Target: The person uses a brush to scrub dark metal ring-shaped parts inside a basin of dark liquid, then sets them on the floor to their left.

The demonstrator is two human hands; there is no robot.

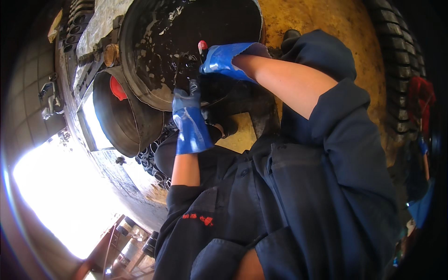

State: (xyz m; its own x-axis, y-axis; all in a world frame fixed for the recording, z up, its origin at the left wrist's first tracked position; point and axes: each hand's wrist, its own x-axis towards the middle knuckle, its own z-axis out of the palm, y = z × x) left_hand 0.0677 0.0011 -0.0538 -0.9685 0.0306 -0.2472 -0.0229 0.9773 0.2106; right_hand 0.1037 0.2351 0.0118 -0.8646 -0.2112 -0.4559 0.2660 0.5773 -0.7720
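Note:
Both hands wear blue rubber gloves over a large round tub (257,15) with dark, wet contents. My right hand (224,62) is closed around a tool handle with a red end (202,45), whose working end is hidden. My left hand (190,113) is at the tub's near rim, its dark, wet fingers pointing into the tub. A dark, shiny wet object (189,62) lies between the hands; its kind is unclear, and whether my left fingers grip it cannot be told. Pale flecks dot the tub's inside.
A tilted metal bucket (131,126) with a red round piece (118,88) inside stands at the left. Dark ring-shaped parts (154,164) are heaped below it. A large black tyre (395,63) stands at the right. A clamp-like metal tool (52,94) lies at far left.

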